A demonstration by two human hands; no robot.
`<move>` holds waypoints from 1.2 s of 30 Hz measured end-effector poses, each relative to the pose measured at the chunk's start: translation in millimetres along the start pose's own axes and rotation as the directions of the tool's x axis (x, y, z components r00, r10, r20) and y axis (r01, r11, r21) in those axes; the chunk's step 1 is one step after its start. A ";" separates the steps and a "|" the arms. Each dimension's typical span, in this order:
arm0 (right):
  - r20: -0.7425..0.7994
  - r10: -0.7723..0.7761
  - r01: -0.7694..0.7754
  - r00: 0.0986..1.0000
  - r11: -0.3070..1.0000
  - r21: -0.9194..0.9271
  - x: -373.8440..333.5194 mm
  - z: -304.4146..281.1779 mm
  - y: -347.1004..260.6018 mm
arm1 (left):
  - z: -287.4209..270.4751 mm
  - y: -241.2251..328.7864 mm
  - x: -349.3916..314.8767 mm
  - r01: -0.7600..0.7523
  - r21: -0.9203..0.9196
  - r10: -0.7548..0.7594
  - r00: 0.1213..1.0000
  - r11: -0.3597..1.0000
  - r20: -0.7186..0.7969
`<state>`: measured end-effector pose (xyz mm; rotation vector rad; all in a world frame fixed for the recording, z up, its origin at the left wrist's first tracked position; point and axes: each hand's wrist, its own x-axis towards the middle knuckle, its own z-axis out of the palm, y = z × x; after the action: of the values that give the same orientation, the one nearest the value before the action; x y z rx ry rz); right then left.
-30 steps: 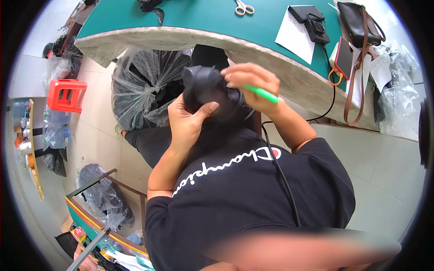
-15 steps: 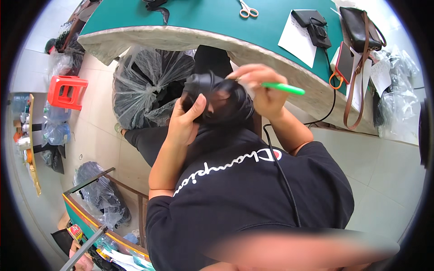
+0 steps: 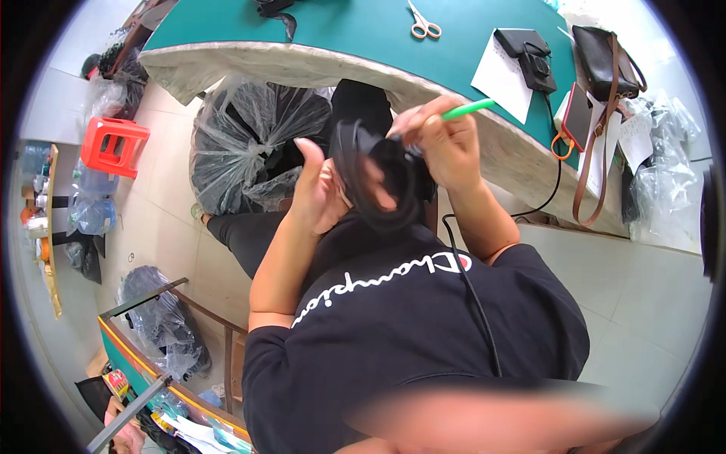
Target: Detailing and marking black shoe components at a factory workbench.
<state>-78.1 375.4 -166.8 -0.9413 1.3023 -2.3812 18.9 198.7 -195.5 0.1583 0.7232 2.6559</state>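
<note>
My left hand point(image 3: 321, 193) and right hand point(image 3: 446, 144) clamp a black pouch point(image 3: 382, 181) in front of the counter point(image 3: 355, 38); right fingers also pinch a green pen point(image 3: 469, 110). Pouch looks soft, light; grip its rim.

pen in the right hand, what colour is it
Bright green: the pen sticks out from the right hand, seen in the head view, the only one.
</note>
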 end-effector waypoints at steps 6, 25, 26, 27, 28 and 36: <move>0.209 -0.032 0.016 0.977 0.997 0.076 5.0 -26.3 -0.2 | -25.9 12.6 -4.6 -0.102 0.126 0.110 0.992 0.987 -0.054; -0.199 0.128 -0.189 0.972 0.926 -0.327 38.9 -20.3 -9.6 | 1.0 7.0 -1.6 -0.443 0.398 0.378 0.896 0.804 0.233; -0.304 0.207 -0.234 0.930 0.971 -0.055 36.4 -28.6 -7.8 | 0.8 6.7 0.2 -0.454 0.296 0.418 0.890 0.840 0.180; -0.454 0.265 -0.318 0.851 0.947 -0.044 34.6 -38.1 -10.7 | 1.8 6.8 -1.5 -0.470 0.195 0.456 0.883 0.861 0.116; -0.432 0.182 -0.162 0.883 0.983 0.082 32.8 -47.0 -9.3 | 0.9 11.0 -1.7 -0.503 0.111 0.483 0.860 0.857 0.167; -0.499 -0.500 0.467 0.708 0.861 -0.200 12.2 -76.7 -44.0 | -9.0 19.8 -5.3 -0.695 0.099 0.698 0.716 0.712 0.011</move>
<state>-134.4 443.7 -155.1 -0.7116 1.4455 -3.2167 15.3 176.7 -193.3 0.5195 0.9476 3.3441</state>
